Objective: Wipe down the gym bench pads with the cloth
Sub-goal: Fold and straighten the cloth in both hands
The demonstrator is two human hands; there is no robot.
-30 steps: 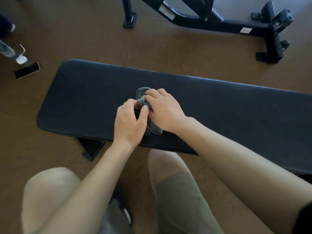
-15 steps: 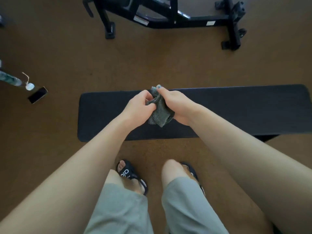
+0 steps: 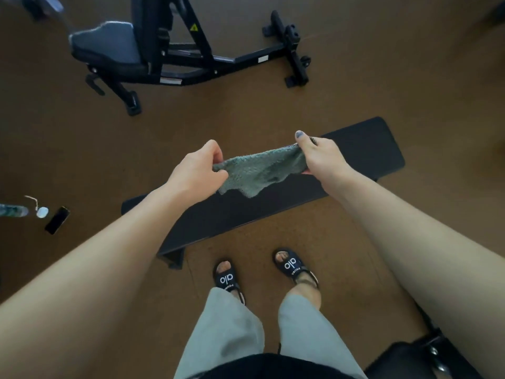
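Note:
A grey-green cloth [image 3: 262,170] hangs stretched in the air between my two hands, above the flat black bench pad [image 3: 355,157]. My left hand [image 3: 199,168] pinches the cloth's left end. Its right end is gripped by my right hand [image 3: 319,157], thumb on top. The cloth's lower edge droops loose and does not touch the pad. The long pad runs diagonally from lower left to upper right on the brown floor, partly hidden behind my arms and the cloth.
A black exercise machine [image 3: 175,58] with a padded seat stands on the floor beyond. A phone [image 3: 56,220], a small white object [image 3: 42,212] and a bottle [image 3: 12,210] lie at the left. My sandalled feet [image 3: 292,266] stand in front of the bench.
I rose from a crouch to standing. The bunched cloth left the pad and my hands pulled apart, spreading it out between them.

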